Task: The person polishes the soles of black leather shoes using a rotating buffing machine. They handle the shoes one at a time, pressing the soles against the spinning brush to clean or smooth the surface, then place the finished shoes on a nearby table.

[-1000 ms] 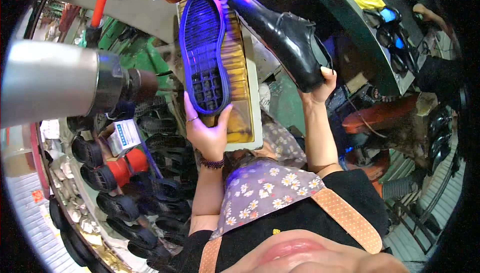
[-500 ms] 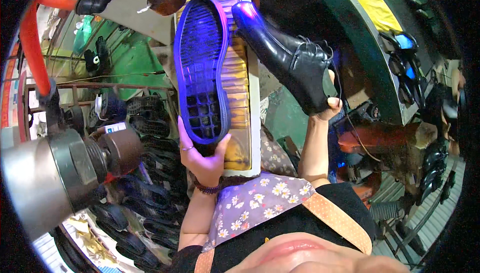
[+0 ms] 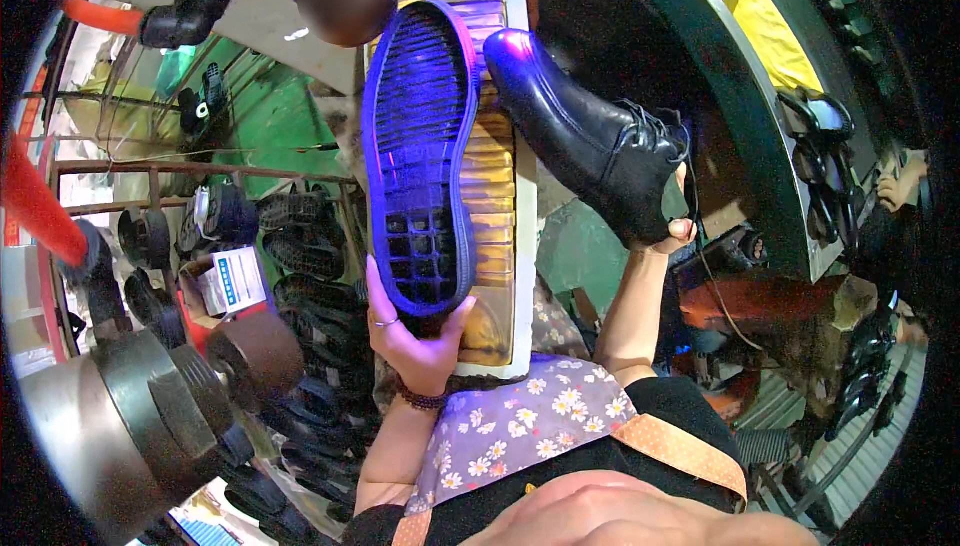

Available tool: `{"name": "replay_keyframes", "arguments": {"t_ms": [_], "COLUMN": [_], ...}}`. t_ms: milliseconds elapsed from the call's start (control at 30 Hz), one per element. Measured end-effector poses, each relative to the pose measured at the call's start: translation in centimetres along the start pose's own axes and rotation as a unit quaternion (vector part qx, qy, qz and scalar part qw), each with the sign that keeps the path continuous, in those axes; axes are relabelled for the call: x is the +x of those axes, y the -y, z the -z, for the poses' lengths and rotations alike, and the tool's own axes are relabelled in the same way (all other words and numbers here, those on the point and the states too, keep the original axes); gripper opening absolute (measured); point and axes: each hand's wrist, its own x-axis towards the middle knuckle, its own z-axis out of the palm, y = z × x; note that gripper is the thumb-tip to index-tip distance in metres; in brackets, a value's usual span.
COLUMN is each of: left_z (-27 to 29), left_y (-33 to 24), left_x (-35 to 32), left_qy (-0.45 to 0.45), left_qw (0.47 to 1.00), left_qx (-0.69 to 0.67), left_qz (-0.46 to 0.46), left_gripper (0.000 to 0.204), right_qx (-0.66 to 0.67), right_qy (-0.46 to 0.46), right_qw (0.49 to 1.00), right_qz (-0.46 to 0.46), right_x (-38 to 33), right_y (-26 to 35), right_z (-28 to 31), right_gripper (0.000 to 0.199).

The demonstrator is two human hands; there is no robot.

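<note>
Head view: left hand (image 3: 415, 336) cupped half-open around heel end of dark ridged rubber shoe sole (image 3: 420, 156), holding it upright against lit yellow-slatted panel (image 3: 500, 186). Right hand (image 3: 668, 234) curled shut on heel of glossy black leather lace-up shoe (image 3: 585, 136), toe tilted toward sole's tip, just beside it.

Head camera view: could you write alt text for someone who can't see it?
A person's left hand holds up a dark ridged shoe sole while the right hand holds a shiny black lace-up shoe, both raised before a glowing yellow heater box. Racks of dark soles stand to the left.
</note>
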Motion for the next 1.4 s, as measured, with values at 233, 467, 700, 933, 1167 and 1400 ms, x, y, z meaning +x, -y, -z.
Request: {"name": "replay_keyframes", "arguments": {"t_ms": [233, 467, 700, 933, 1167, 1400], "left_z": [-0.8, -0.9, -11.9, -6.9, 0.2, 0.6], "left_y": [0.9, 5.9, 19.9, 10.2, 5.1, 4.2], "left_x": [0.2, 10.9, 29.2, 22.2, 11.4, 4.8], "left_qy": [-0.02, 0.107, 0.229, 0.103, -0.072, -0.115], "left_qw": [0.999, 0.939, 0.924, 0.657, 0.715, 0.773], "left_qx": [0.025, -0.296, -0.296, -0.733, -0.695, -0.624], "left_qz": [-0.024, 0.14, 0.072, 0.143, 0.037, -0.033], "left_gripper": [0.095, 0.038, 0.055, 0.034, 0.048, 0.062], "right_qx": [-0.026, 0.025, 0.024, 0.036, -0.081, -0.144], "right_qy": [0.032, -0.034, -0.015, 0.12, 0.091, 0.221], "right_qw": [0.999, 0.996, 0.998, 0.989, 0.991, 0.964], "right_qz": [0.016, -0.077, -0.061, -0.077, -0.052, 0.024], "right_x": [0.3, -1.8, -3.1, -7.1, -8.6, -10.6], "right_y": [-0.2, 0.5, -0.4, 2.2, 1.5, -0.3], "right_z": [-0.4, -4.3, -7.3, -5.5, -13.7, -12.8], "right_gripper": [0.087, 0.048, 0.036, 0.068, 0.063, 0.075]}}
